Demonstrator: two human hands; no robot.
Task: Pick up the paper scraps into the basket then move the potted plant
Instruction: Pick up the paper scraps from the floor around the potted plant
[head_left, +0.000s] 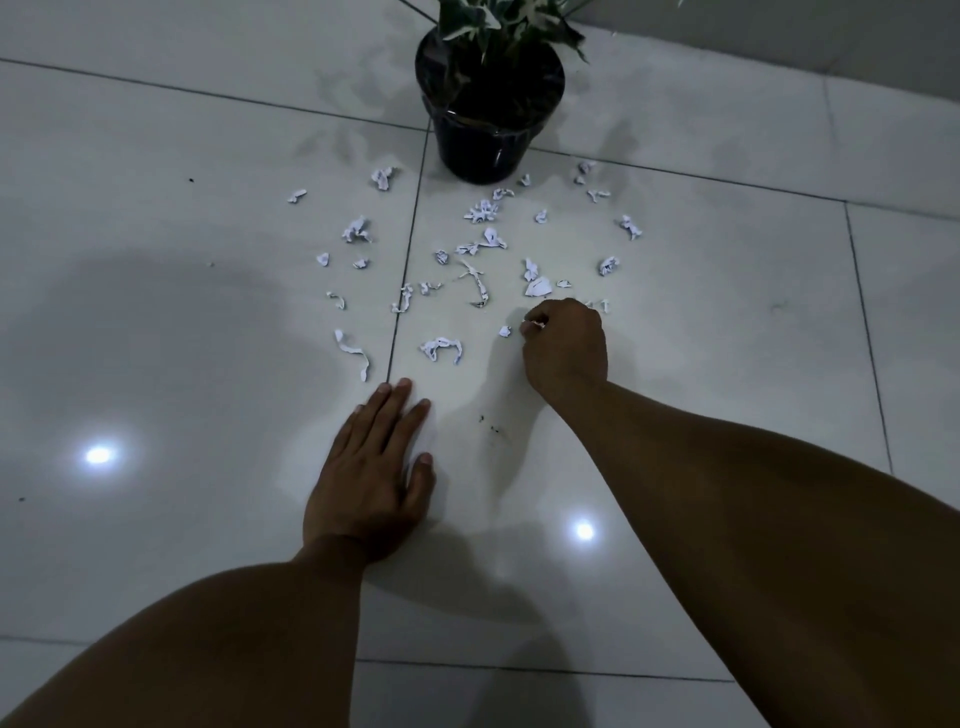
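Head cam looked down at a glossy white tiled floor w/ dark grout lines and two bright light reflections, one at left, one nearer the centre.

Left hand lay flat on the tile, palm down, fingers straight and spread a bit, holding nothing. Fingertips sat just short of a long curled paper strip that lay by the vertical grout line.

Beyond it, paper scraps were scattered across two tiles, approx. thirty small white crumpled bits and twists. A few lay left of the grout line, incl. a crumpled wad and a small piece furthest left. Most lay right of it. A looped strip sat between the two hands, and a tiny bit lay just beside the right hand's knuckles.

Potted plant stood upright at the far edge of the scatter, top centre: shiny black pot, green-and-white leaves, cut off by the frame top. Nearest scraps were just beside its base.

Right hand was down among the scraps, fingers curled tight, pinching a small white scrap at the fingertips. A flat white piece lay just beyond it. More scraps lay further right, e.g. one crumpled bit.

Basket not seen in view.
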